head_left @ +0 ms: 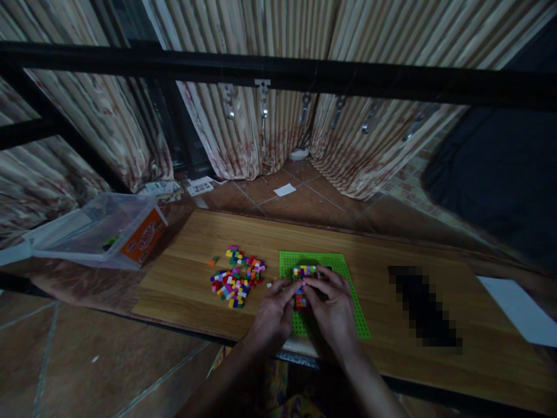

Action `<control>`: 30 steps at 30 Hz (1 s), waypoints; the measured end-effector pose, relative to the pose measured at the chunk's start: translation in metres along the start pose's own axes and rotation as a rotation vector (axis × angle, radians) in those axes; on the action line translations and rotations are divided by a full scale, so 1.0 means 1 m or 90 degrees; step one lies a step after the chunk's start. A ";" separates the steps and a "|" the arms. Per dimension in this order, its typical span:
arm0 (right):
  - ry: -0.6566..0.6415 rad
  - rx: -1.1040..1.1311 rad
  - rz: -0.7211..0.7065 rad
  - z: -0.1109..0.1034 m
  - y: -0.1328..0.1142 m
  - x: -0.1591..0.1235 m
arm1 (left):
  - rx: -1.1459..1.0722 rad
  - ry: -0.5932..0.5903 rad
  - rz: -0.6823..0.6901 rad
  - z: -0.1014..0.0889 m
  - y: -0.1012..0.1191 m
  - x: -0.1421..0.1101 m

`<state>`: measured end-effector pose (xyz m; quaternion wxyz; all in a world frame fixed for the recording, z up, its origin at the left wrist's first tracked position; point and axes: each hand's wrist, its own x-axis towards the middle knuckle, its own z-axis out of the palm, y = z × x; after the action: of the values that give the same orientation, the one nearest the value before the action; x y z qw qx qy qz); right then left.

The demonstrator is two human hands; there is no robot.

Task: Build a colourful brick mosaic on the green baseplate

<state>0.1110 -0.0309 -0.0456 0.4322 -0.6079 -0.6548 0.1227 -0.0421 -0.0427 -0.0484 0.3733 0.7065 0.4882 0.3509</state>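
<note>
A green studded baseplate (354,313) lies on the wooden board, with a block of multicoloured toy bricks (301,302) built up on it. Over this block the fingertips of both hands meet. My left hand (274,313) is closed, its index finger reaching to the bricks; what its fingers hold, if anything, is hidden. My right hand (333,299) bends over the block from the right, thumb and index finger pinched at a tiny pinkish brick (303,283). Part of the brick block is covered by the fingers. Left of the baseplate is a loose pile of small coloured bricks (235,284).
A clear plastic box (100,255) with an orange label stands at the left end of the wooden board (183,273). White paper (517,307) lies at the right, near a pixelated dark patch. A black bar (278,69) crosses before striped curtains (243,139).
</note>
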 end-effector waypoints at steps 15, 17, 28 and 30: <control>-0.025 0.003 -0.044 -0.005 0.006 0.005 | -0.090 0.016 -0.030 0.000 0.000 -0.003; -0.029 0.014 -0.034 -0.003 0.007 0.005 | -0.094 0.021 -0.037 -0.001 0.000 -0.003; -0.079 0.015 -0.001 -0.003 0.007 0.010 | -0.014 0.012 -0.019 0.004 0.002 -0.003; -0.075 0.021 0.003 -0.003 0.007 0.009 | -0.009 0.014 -0.018 0.003 0.003 -0.004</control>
<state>0.1187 -0.0219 -0.0448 0.4023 -0.5939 -0.6757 0.1699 -0.0391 -0.0476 -0.0479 0.3781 0.6928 0.4998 0.3568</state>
